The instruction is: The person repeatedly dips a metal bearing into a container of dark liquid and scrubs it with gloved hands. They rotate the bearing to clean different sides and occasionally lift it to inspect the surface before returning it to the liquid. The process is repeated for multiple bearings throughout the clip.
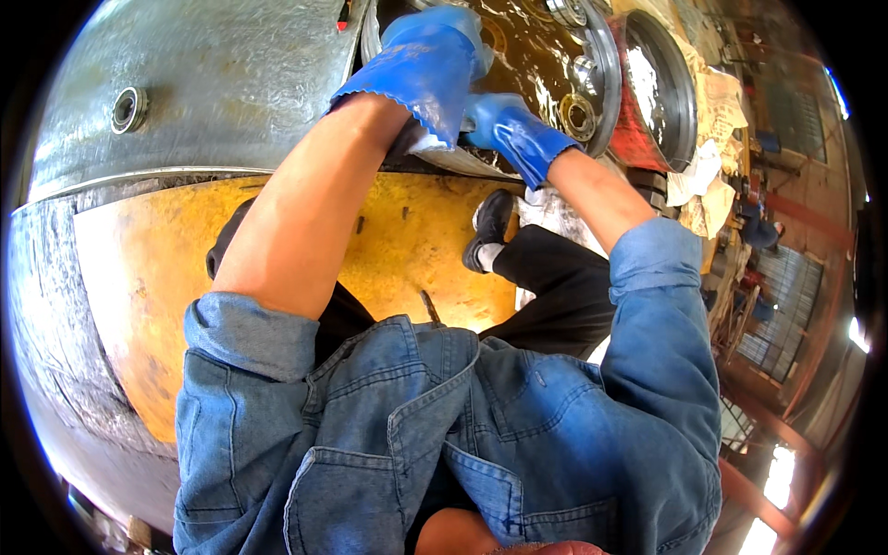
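Note:
Both hands wear blue rubber gloves and meet at the near left rim of a round metal tub (610, 65) of brown, shiny liquid. My left hand (439, 37) is bent over the rim, its fingers curled down and mostly hidden behind the glove cuff. Close beside it on the right, my right hand (499, 120) is closed at the near edge of the tub. Whatever either hand grips is hidden. Metal bearing rings sit in the liquid, one ring (577, 117) just right of my right hand. Something whitish (427, 142) shows below the left cuff.
A grey metal sheet surface (231, 74) on the left carries a single bearing (129, 110). Right of the tub stands a red-sided drum (638, 92), with crumpled paper (717, 190) beyond it. A yellow board (407, 231) lies underfoot, near my dark shoe (488, 227).

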Motion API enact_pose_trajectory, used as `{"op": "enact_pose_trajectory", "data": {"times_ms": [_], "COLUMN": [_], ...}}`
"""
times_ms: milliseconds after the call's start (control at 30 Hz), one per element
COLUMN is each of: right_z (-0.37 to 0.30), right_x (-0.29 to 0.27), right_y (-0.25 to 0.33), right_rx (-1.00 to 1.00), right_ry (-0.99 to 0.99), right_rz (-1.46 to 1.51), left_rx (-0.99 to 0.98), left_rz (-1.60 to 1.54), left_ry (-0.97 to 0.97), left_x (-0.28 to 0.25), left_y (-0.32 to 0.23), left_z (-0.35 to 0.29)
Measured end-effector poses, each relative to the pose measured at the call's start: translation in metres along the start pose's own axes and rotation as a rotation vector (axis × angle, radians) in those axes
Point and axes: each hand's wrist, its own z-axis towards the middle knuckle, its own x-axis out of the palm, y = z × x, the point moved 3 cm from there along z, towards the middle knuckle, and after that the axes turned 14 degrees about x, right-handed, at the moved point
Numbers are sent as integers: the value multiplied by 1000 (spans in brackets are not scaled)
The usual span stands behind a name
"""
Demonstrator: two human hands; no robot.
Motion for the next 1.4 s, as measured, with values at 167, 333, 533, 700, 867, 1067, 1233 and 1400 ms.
{"op": "enact_pose_trajectory", "data": {"times_ms": [167, 333, 533, 700, 867, 1067, 1233, 1400], "right_z": [45, 22, -11, -1, 21, 2, 15, -3], "right_x": [29, 21, -25, -11, 40, -23, 3, -3], "right_y": [-11, -30, 4, 4, -49, 17, -7, -10], "right_rx": [193, 68, 115, 420, 2, 94, 472, 163], "right_ry": [3, -30, 99, 189, -121, 30, 372, -22], "right_rz": [261, 102, 7, 638, 298, -59, 379, 391], "left_rx": [93, 127, 56, 187, 171, 126, 110, -69], "left_rz": [31, 26, 12, 129, 93, 30, 50, 42], "left_ry": [-100, -92, -58, -158, -35, -127, -125, 65], "left_x": [2, 11, 0, 5, 21, -4, -2, -8], "left_y": [12, -2, -5, 18, -2, 12, 6, -13], "left_z": [0, 8, 2, -6, 22, -6, -3, 7]}}
